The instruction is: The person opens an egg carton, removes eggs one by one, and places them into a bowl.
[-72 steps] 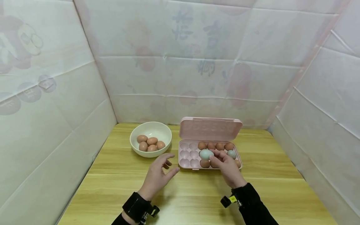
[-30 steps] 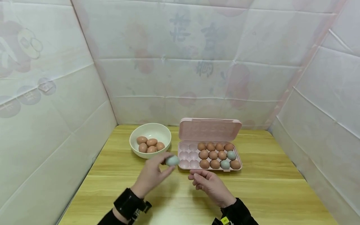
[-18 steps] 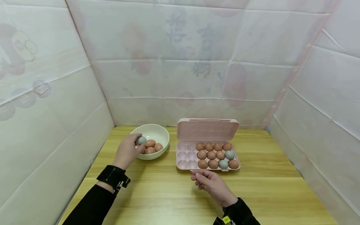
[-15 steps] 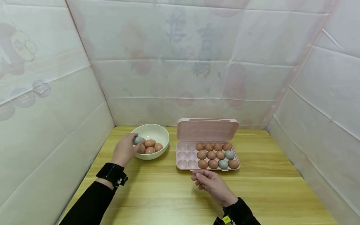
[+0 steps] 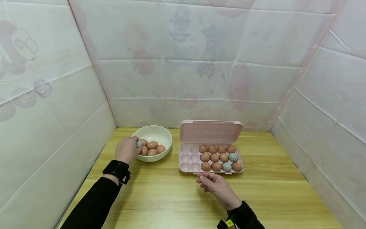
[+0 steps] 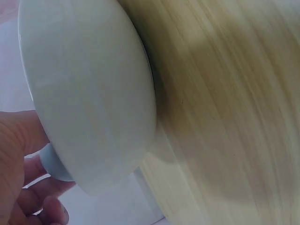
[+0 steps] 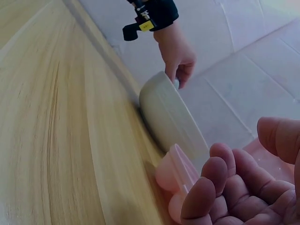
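Note:
My left hand (image 5: 126,150) pinches a pale blue-green egg (image 5: 139,143) at the left rim of a white bowl (image 5: 167,132). In the left wrist view the egg (image 6: 56,164) sits between thumb and fingers, partly behind the bowl's wall (image 6: 98,98). Several brown eggs (image 5: 152,145) lie inside the bowl. My right hand (image 5: 218,189) is held, fingers loosely curled and holding nothing, just in front of a pink egg carton (image 5: 183,171). The carton's lid (image 5: 211,132) stands raised at the back. Brown eggs and two blue-green eggs (image 5: 233,157) fill its cups, except the two left columns.
The wooden table (image 5: 171,203) carries the bowl at left and the carton to its right. White printed sheets form the back wall (image 5: 183,79) and both sides, close behind the bowl and lid.
The blue-green egg went from the right hand to the left, which carried it left to the bowl's rim. The right hand drew back from over the carton to its front.

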Demonstrator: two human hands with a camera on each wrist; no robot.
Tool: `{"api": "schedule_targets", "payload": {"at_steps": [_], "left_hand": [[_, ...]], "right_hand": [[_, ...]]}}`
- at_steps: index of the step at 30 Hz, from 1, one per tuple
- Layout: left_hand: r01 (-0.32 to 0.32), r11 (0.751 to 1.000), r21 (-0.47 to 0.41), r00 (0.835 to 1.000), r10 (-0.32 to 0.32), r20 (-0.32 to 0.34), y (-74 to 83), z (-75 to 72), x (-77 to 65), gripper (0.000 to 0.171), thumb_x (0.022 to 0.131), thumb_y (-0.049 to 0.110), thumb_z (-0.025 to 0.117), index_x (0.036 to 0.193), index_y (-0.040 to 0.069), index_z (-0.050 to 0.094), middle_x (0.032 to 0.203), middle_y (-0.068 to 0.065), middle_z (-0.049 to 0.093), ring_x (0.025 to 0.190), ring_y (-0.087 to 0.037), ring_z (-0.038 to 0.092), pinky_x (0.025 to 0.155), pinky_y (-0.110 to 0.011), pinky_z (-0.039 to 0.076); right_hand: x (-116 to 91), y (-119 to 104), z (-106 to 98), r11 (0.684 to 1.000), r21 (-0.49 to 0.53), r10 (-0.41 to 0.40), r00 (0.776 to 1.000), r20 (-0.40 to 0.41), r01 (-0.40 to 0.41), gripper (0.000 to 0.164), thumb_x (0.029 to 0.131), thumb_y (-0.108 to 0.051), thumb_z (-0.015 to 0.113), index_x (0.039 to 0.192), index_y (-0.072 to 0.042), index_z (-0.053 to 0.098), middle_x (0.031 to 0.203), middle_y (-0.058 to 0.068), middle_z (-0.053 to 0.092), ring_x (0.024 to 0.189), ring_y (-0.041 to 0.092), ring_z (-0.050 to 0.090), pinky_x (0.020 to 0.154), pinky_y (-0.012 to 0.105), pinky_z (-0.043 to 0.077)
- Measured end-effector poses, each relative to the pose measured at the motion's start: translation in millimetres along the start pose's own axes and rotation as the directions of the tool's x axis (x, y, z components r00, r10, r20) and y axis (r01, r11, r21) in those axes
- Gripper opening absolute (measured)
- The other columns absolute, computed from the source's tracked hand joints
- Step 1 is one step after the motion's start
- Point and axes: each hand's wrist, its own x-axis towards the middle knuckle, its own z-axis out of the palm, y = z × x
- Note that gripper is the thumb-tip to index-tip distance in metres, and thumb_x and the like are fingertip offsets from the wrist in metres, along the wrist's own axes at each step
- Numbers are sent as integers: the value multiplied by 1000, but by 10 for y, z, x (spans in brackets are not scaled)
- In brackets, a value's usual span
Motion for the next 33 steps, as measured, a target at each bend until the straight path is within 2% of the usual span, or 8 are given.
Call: {"api": "schedule_targets", "payload": {"at_steps": [6, 12, 23, 27, 33], "left_hand": [[19, 999, 42, 999, -20, 29, -10, 17, 40, 21, 91, 15, 79, 101, -2, 73, 85, -18, 71, 75, -34, 66, 66, -49, 56], [60, 996, 72, 993, -67, 98, 17, 24, 86, 20, 92, 19, 79, 93, 0, 71, 78, -15, 68, 72, -33, 64, 63, -46, 53], [159, 982, 105, 956, -180, 233, 87, 46, 173, 27, 93, 24, 75, 72, 9, 65, 71, -9, 63, 70, -28, 60, 57, -37, 46], [176, 979, 107, 943, -198, 266, 94, 48, 184, 30, 93, 29, 77, 73, 9, 67, 75, -11, 65, 73, -29, 61, 58, -37, 47], [180, 978, 102, 938, -202, 280, 107, 41, 184, 31, 93, 31, 78, 76, 7, 69, 79, -13, 67, 74, -30, 62, 60, -39, 49]], "right_hand": [[-12, -8, 10, 1000, -26, 6, 999, -39, -7, 48, 107, -31, 67, 137, 5, 61, 107, -7, 76, 94, 9, 66, 86, 27, 56], [-7, 7, 9, 999, -46, 8, 998, -68, -11, 48, 106, -33, 68, 136, 5, 63, 106, -6, 76, 93, 10, 66, 85, 27, 56], [-22, 55, -11, 998, -53, 10, 998, -69, -13, 53, 107, -36, 66, 142, 4, 60, 111, -3, 76, 97, 12, 65, 87, 29, 56], [-27, 55, -11, 999, -52, 10, 997, -70, -14, 53, 107, -36, 66, 141, 4, 60, 111, -3, 76, 97, 12, 65, 87, 29, 56], [-24, 58, -6, 998, -55, 10, 997, -75, -14, 52, 107, -35, 66, 141, 4, 60, 111, -3, 76, 96, 11, 65, 87, 29, 56]]}}
